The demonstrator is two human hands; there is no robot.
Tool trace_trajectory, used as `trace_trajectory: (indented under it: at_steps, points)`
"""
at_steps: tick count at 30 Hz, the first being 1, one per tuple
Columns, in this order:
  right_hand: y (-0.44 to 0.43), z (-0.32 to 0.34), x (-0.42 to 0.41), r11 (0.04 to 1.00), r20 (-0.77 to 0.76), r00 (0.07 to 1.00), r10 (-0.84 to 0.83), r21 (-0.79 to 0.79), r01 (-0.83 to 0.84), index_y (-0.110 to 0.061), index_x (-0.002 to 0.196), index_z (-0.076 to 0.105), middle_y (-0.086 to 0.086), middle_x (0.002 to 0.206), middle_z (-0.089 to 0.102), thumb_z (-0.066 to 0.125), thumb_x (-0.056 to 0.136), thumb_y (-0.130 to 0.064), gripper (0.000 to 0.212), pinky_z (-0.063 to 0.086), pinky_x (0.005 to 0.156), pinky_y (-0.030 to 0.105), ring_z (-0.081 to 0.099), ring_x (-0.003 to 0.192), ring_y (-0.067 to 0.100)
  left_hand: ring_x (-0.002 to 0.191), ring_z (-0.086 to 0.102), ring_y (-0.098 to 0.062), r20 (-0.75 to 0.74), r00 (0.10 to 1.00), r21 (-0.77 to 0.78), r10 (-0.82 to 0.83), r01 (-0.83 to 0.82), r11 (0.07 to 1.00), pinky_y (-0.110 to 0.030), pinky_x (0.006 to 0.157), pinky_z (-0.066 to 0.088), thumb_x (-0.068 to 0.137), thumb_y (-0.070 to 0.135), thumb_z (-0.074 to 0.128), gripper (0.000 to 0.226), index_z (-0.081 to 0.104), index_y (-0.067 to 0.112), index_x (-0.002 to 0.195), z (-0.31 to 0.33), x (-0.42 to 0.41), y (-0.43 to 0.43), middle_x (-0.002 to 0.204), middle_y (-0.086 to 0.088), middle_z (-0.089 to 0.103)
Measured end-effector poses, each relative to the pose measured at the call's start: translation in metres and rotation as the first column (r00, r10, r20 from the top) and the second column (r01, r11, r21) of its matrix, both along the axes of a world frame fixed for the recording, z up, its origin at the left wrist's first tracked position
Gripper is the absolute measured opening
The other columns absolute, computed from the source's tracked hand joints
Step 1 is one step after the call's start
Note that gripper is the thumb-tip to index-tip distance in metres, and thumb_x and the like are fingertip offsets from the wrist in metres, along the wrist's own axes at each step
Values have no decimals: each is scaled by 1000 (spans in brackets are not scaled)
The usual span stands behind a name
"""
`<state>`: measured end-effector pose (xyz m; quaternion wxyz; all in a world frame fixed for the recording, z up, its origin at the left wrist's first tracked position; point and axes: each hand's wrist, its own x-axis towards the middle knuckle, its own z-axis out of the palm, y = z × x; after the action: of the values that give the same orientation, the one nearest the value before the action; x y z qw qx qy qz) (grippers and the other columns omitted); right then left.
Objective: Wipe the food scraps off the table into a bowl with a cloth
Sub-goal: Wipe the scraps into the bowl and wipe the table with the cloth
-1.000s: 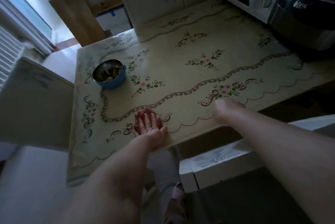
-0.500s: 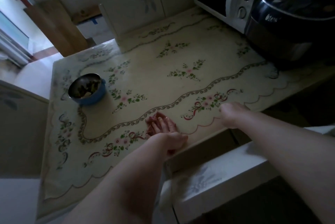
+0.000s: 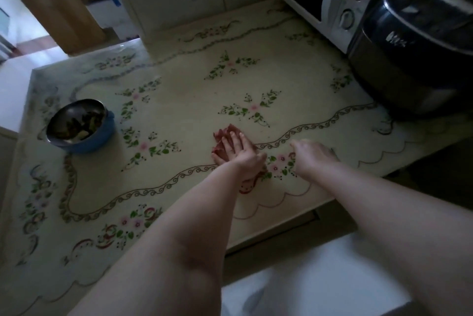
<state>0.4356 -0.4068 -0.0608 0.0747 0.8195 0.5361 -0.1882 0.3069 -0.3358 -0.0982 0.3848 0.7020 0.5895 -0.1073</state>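
My left hand (image 3: 239, 152) lies flat, fingers stretched, on a small reddish cloth (image 3: 222, 136) pressed to the flowered table cover (image 3: 194, 100) near the front edge. My right hand (image 3: 311, 153) rests on the table just to the right of it, fingers curled downward; nothing shows in it. A blue bowl with a metal inside (image 3: 82, 126) stands at the table's left and holds dark food scraps. No loose scraps are visible on the table in this dim light.
A white microwave (image 3: 340, 1) and a dark rice cooker (image 3: 414, 41) stand at the back right. A white cabinet panel (image 3: 179, 1) rises behind the table. A white surface (image 3: 320, 277) lies below the table's front edge.
My left hand has slid the cloth to the right and a little farther onto the table, close to my right hand. The view has moved closer to the table.
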Motion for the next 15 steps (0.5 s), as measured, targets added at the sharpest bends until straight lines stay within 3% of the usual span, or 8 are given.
trace_trajectory:
  at_steps: [2, 4, 5, 7, 9, 10, 12, 15]
  points:
    - [10, 0, 6, 997, -44, 999, -24, 75, 27, -16, 144, 36, 6, 140, 48, 37, 92, 1, 55, 50, 91, 38, 54, 115, 25, 147, -22, -26, 315, 938, -85, 141, -120, 989, -54, 117, -13, 98, 26, 45, 79, -11, 18, 154, 1, -1, 5, 160, 2, -24]
    - [21, -4, 6, 989, -116, 993, 8, 145, 9, -20, 149, 29, 4, 152, 36, 35, 98, -9, 52, 45, 99, 40, 45, 130, 26, 150, 0, -29, 634, 692, -159, 346, -321, 933, -52, 121, 9, 88, -4, 45, 84, 3, 22, 155, 6, -12, 2, 163, 0, -5]
    - [26, -6, 3, 986, -143, 987, 69, 163, -45, -23, 150, 26, 2, 158, 27, 36, 100, -15, 52, 39, 107, 41, 35, 139, 25, 150, 9, -26, 651, 642, -116, 405, -443, 889, -47, 121, 16, 85, -9, 43, 85, 8, 24, 155, 8, -19, 0, 163, 0, 3]
    - [39, -13, -12, 959, -212, 943, 258, 171, -224, -28, 153, 18, -1, 163, 9, 38, 101, -30, 55, 21, 118, 42, 11, 150, 22, 149, 12, -18, 494, 731, 135, 471, -600, 789, -33, 121, 15, 85, -11, 37, 83, 10, 25, 155, 9, -40, 5, 163, 4, 8]
    - [45, -23, -33, 929, -251, 895, 369, 125, -349, -31, 154, 5, -1, 162, -9, 34, 100, -43, 63, 2, 120, 42, -8, 150, 22, 150, 4, -20, 139, 844, 355, 518, -531, 770, -36, 121, 9, 85, -9, 38, 86, 2, 26, 155, 4, -69, 14, 164, 4, -1]
    - [47, -31, -43, 916, -237, 885, 400, 78, -393, -30, 154, -3, 1, 161, -18, 31, 100, -47, 66, -6, 119, 42, -16, 148, 23, 150, -3, -21, -26, 848, 383, 529, -480, 789, -41, 121, 5, 86, -7, 41, 89, -4, 28, 155, 1, -82, 18, 163, 4, -7]
    - [50, -50, -60, 905, -180, 890, 419, 0, -426, -23, 152, -16, 6, 158, -28, 24, 100, -50, 71, -15, 117, 41, -25, 146, 25, 150, -11, -23, -208, 841, 371, 500, -405, 836, -47, 120, -1, 90, 0, 46, 90, -10, 31, 153, -4, -98, 25, 162, 4, -15]
    - [63, -61, -69, 877, -127, 869, 478, 23, -479, -16, 150, -21, 8, 156, -31, 20, 101, -46, 70, -20, 114, 38, -28, 145, 24, 149, -15, -24, -271, 868, 347, 416, -315, 883, -49, 119, -5, 97, 12, 41, 79, -12, 33, 152, -10, -99, 41, 161, 4, -18]
